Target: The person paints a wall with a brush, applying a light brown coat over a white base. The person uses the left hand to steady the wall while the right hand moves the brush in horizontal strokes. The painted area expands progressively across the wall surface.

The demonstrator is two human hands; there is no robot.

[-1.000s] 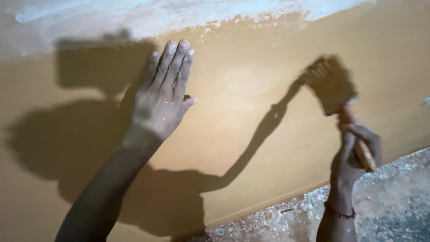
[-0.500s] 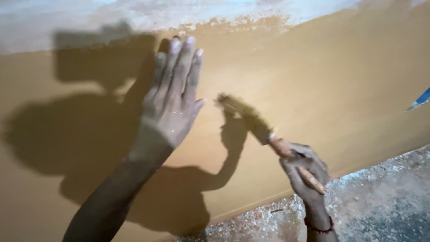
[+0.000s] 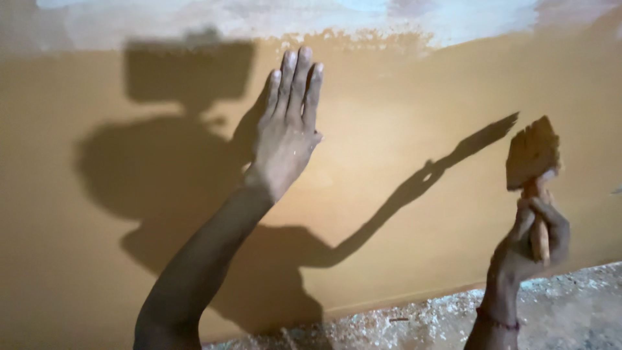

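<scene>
My left hand (image 3: 285,133) lies flat against a tan-painted wall (image 3: 402,129), fingers together and pointing up. My right hand (image 3: 534,240) grips the wooden handle of a wide paintbrush (image 3: 532,155) at the right. The bristles are coated in tan paint and point upward, held a little off the wall. A thin red band circles my right wrist. Shadows of my head, arm and the brush fall across the painted surface.
Above the tan area runs a pale, unpainted whitish strip (image 3: 194,19) with a ragged paint edge. Along the bottom right lies a rough grey speckled floor (image 3: 570,311) meeting the wall's base.
My right hand swung the brush from the wall's middle back out to the right and lifted it. My left hand stayed pressed on the wall, shifted slightly as the view moved.
</scene>
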